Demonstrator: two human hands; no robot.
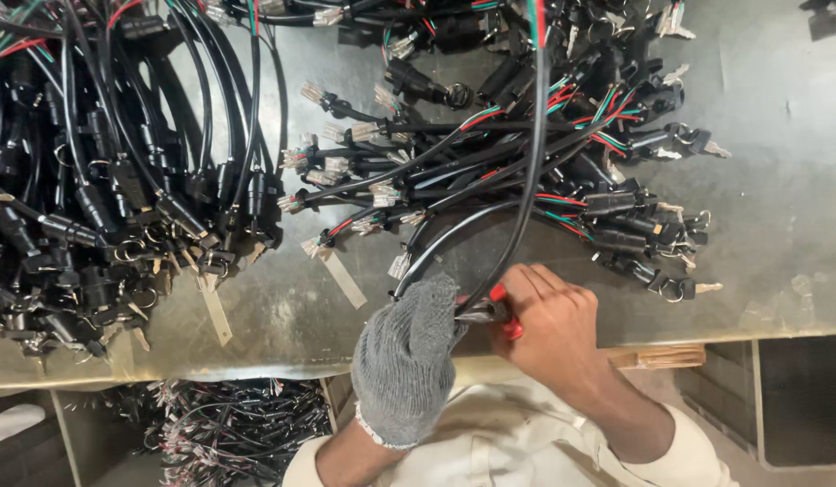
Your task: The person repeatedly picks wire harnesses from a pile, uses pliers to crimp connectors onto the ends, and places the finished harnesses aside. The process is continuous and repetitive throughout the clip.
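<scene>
Black cable (517,216) runs from the heap of wiring down to the front edge of the counter (779,225), where the left hand (407,356), in a grey knitted glove, pinches it. Right hand's (549,329) grip is closed around red-handled pliers (494,311), whose nose meets the cable beside the glove; more bundled harnesses (102,198) lie well apart at the left.

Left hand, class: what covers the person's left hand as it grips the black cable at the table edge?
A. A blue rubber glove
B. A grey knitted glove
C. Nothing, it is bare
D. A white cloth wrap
B: the left hand wears a grey knitted glove around the black cable, while the right hand is bare and holds a red-handled tool.
</scene>
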